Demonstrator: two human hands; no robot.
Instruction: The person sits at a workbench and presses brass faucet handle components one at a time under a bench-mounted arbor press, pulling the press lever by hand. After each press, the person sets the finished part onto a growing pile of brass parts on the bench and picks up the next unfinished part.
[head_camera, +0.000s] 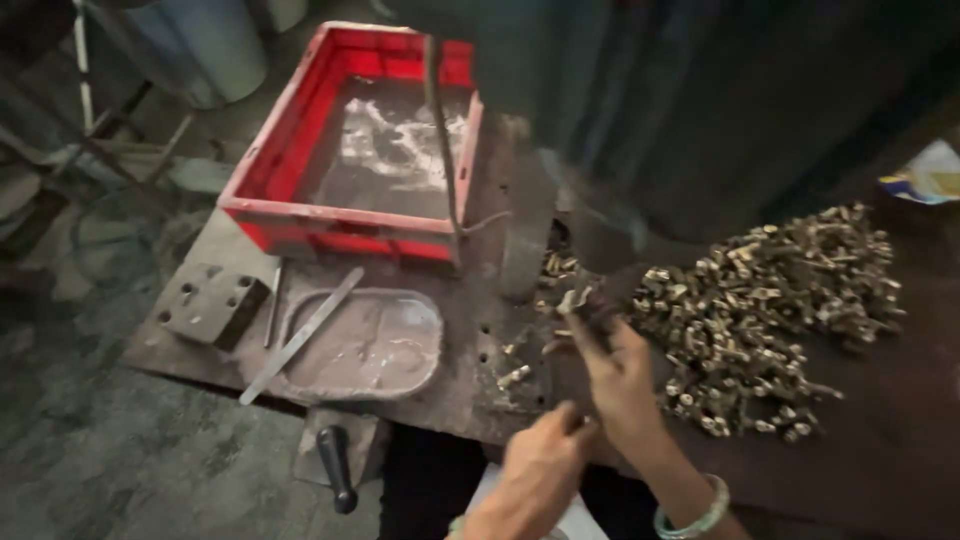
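My right hand (620, 385), with a green bangle on the wrist, reaches forward over the dark bench. Its fingertips pinch a small brass part (573, 298) close under the dark machine body (700, 100). My left hand (540, 465) is curled just below it, its fingers touching the heel of the right hand; what it holds, if anything, is hidden. A large heap of small brass parts (770, 320) lies right of the right hand. A few loose brass pieces (515, 375) lie on the steel plate to the left.
A red plastic crate (300, 150) stands at the back left, with a thin rod (440, 130) rising in front of it. Nearer are a shallow metal tray (365, 345), a flat metal strip (300, 335), a drilled steel block (210, 300) and a black handle (337, 468).
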